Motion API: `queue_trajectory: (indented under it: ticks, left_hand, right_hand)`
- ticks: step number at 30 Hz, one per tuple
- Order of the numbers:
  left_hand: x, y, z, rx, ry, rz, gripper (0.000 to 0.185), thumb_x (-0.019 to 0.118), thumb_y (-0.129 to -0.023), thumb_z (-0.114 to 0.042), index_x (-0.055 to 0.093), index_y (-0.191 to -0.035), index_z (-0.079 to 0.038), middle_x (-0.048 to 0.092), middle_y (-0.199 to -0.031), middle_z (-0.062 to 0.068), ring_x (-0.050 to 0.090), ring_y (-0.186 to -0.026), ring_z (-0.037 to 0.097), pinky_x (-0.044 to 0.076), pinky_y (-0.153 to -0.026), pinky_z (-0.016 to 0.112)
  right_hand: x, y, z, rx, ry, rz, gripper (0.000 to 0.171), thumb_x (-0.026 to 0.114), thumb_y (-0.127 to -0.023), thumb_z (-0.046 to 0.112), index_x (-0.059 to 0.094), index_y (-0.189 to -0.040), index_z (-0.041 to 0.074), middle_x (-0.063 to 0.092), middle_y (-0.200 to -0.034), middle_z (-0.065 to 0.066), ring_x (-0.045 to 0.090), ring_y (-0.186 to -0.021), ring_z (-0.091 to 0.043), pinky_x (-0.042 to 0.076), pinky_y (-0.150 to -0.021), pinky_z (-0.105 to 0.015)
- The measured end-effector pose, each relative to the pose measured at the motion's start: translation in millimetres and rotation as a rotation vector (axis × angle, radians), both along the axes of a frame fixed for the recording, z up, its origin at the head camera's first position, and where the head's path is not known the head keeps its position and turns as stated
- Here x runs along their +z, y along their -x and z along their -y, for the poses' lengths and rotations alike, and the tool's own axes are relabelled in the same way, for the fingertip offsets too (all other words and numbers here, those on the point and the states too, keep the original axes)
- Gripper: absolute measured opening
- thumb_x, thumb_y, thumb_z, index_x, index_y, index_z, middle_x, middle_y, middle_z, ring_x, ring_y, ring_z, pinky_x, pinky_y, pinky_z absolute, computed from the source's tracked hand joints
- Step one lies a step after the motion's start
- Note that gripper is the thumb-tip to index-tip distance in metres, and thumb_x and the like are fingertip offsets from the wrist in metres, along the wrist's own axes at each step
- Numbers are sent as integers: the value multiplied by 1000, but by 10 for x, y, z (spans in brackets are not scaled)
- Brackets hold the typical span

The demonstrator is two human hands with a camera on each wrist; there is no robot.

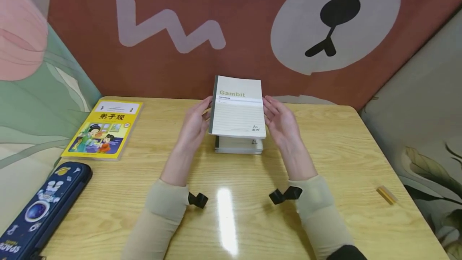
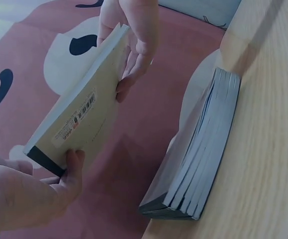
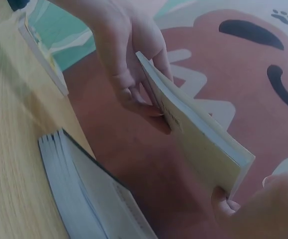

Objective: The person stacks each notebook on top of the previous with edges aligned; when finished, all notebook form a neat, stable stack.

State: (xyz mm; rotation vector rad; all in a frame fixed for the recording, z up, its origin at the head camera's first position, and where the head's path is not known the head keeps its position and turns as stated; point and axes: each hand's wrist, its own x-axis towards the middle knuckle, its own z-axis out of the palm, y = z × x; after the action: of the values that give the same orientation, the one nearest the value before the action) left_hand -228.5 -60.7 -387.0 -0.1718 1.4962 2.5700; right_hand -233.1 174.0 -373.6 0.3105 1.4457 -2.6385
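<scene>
A white Gambit notebook with a dark spine is held level above a stack of similar notebooks on the table. My left hand grips its spine side, fingers against the underside, while my right hand grips the opposite edge. From the left wrist view, the barcode label on the back cover of the notebook faces down. A gap separates it from the stack, whose pages and dark spines show. In the right wrist view, both hands support the notebook at its two sides.
A yellow picture book lies at the table's back left. In front of it sits a dark blue space-themed pencil case. A small yellowish-brown block is near the right edge. A patterned wall stands behind the table.
</scene>
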Motion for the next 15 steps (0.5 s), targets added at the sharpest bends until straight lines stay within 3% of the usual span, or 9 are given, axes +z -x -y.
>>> queue_trajectory:
  ticks: [15]
  left_hand:
    - [-125, 37, -41, -44, 141, 41, 43, 47, -110, -26, 53, -147, -4, 55, -134, 4, 50, -104, 12, 48, -83, 23]
  right_hand:
    - [-160, 103, -106, 42, -67, 38, 57, 42, -111, 21, 24, -162, 4, 27, -170, -14, 32, -157, -24, 26, -131, -33]
